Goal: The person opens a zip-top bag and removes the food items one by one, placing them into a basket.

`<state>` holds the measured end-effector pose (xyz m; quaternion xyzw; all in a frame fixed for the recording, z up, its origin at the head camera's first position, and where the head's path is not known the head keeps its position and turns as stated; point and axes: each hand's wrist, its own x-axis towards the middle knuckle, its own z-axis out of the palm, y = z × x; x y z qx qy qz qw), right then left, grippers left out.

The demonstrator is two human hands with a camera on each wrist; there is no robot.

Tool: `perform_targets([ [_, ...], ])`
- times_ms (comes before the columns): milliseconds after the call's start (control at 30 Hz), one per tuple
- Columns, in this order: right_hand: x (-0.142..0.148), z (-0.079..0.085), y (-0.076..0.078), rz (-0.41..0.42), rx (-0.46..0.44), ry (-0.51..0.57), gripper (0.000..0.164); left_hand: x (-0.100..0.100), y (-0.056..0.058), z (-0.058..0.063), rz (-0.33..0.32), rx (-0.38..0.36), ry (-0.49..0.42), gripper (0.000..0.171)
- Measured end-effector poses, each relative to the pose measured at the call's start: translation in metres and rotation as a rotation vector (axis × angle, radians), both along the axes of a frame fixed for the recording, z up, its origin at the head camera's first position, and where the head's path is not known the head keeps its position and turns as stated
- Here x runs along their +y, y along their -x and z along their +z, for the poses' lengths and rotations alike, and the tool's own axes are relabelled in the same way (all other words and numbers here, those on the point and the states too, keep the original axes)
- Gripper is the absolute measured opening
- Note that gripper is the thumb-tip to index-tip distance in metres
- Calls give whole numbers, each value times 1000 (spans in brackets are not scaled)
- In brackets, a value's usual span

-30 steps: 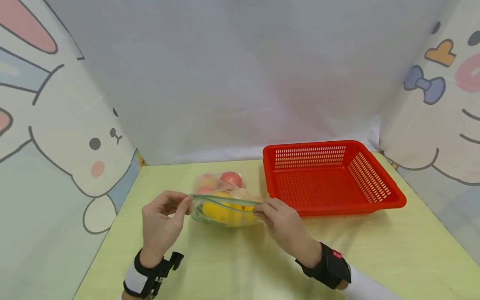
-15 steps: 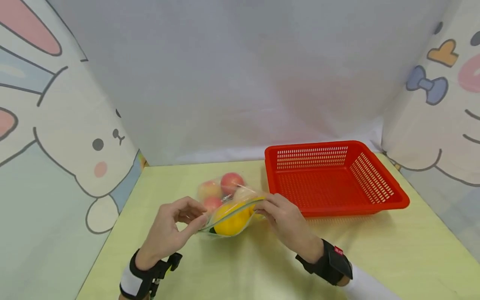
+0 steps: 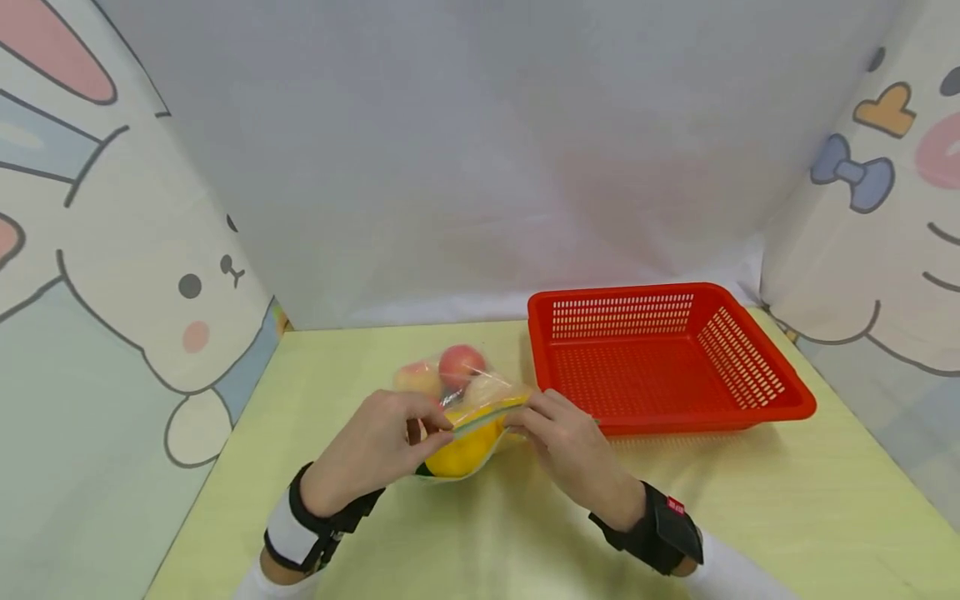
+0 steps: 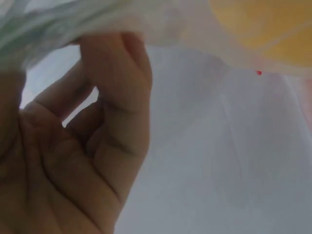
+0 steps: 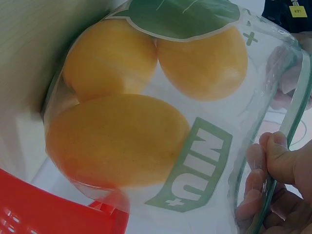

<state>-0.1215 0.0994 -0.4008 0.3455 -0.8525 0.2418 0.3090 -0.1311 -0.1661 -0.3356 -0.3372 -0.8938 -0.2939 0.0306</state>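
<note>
A clear zip bag (image 5: 209, 105) with a green seal strip and green print holds several fruits. Through the plastic show yellow fruit (image 3: 459, 457) at the front and a red round fruit (image 3: 461, 367) behind. One long yellow-orange fruit (image 5: 122, 139) looks like a mango, lying under two rounder ones. My left hand (image 3: 382, 446) pinches the seal strip between thumb and fingertips near its left part; in the left wrist view, the plastic crosses above the curled fingers (image 4: 119, 83). At the strip's right end, my right hand (image 3: 570, 450) pinches the edge, thumb against fingers.
A red plastic basket (image 3: 667, 417) with slotted walls stands right behind my right hand. The pale yellow table (image 3: 750, 500) runs back to a white cloth wall (image 3: 480, 167). Printed cartoon panels (image 3: 150, 292) flank it on both sides.
My left hand has slid rightward along the seal strip, closer to my right hand. The strip, level at first, now slants down to the left. My right hand has barely moved.
</note>
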Motion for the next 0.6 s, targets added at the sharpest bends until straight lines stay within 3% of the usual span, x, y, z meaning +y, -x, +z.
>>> perform_targets([
  [167, 1, 0, -2, -9, 22, -21, 39, -11, -2, -1, 27, -127, 21, 3],
  [267, 3, -1, -4, -10, 39, -37, 39, -15, -5, -3, 56, -156, -15, 4],
  [600, 16, -7, -16, 48, 48, -91, 37, -5, -1, -16, 238, 46, -293, 5],
])
